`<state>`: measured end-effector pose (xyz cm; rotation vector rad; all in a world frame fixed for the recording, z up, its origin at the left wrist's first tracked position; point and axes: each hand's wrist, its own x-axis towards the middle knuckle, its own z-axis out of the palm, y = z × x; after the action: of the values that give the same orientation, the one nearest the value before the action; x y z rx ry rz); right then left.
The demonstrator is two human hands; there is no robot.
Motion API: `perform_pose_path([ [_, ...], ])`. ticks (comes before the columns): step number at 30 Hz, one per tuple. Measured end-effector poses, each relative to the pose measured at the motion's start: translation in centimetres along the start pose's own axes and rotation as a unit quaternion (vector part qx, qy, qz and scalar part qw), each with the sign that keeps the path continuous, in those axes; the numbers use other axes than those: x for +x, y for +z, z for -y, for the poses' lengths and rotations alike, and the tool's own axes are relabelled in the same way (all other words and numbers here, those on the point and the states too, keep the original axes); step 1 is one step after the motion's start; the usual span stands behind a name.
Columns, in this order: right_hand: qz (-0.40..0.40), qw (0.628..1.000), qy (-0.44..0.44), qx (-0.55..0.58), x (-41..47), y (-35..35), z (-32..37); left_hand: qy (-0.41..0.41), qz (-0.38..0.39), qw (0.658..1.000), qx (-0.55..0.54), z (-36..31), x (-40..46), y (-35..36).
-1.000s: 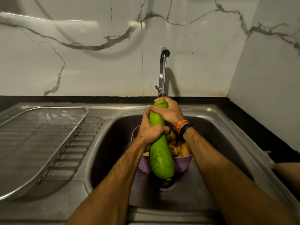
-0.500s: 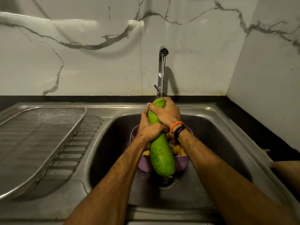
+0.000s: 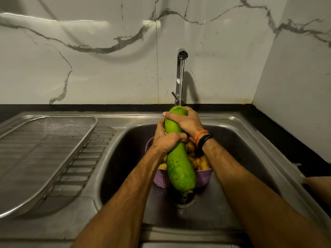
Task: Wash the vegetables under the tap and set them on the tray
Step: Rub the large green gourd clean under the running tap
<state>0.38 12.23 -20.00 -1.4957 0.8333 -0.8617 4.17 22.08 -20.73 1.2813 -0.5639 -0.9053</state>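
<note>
A long green gourd stands tilted over the sink basin, its top end under the running tap. My left hand grips the gourd around its middle. My right hand grips it just above, near the top end. Behind the gourd a purple basket sits in the basin and holds several yellow-brown potatoes. The steel mesh tray lies on the drainboard at the left with nothing on it.
A black counter strip runs along the back and right of the sink, under marble wall tiles. The drain lies below the gourd's lower end. At the right edge a piece of some brown object shows.
Both hands have shifted slightly along the gourd, and the gourd's lower end has swung a little. It stays under the water stream.
</note>
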Motion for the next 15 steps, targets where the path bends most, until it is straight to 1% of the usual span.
perform_pose_path([
  [2, -0.031, 0.99, -0.027, -0.137, 0.0, 0.2, 0.1, 0.003, -0.001, 1.0, 0.02, 0.1, 0.2, -0.2],
  [3, -0.035, 0.982, -0.049, -0.177, -0.1, 0.3, 0.1, 0.0, 0.003, 1.0, 0.027, 0.2, 0.3, -0.3],
  [5, -0.023, 0.974, -0.091, -0.205, 0.1, 0.4, -0.1, -0.011, 0.009, 0.999, 0.035, 0.2, 0.3, -0.4],
  [7, -0.005, 0.973, -0.122, -0.197, 0.3, 0.1, -0.4, -0.019, 0.018, 0.999, 0.028, 0.1, 0.0, -0.4],
  [9, 0.024, 0.983, -0.118, -0.135, 0.5, -0.6, -0.5, -0.03, 0.034, 0.999, 0.01, -0.2, -0.2, -0.4],
  [11, 0.056, 0.993, -0.102, -0.019, 0.7, -1.4, -0.7, -0.04, 0.05, 0.998, -0.002, -0.3, -0.4, -0.3],
  [13, 0.089, 0.988, -0.077, 0.099, 0.9, -1.8, -0.8, -0.043, 0.058, 0.997, -0.013, -0.5, -0.6, -0.3],
  [14, 0.096, 0.984, -0.062, 0.135, 0.9, -1.7, -0.8, -0.043, 0.056, 0.997, -0.018, -0.6, -0.5, -0.2],
  [15, 0.091, 0.984, -0.047, 0.145, 0.9, -1.5, -0.7, -0.043, 0.049, 0.998, -0.024, -0.5, -0.3, -0.2],
])
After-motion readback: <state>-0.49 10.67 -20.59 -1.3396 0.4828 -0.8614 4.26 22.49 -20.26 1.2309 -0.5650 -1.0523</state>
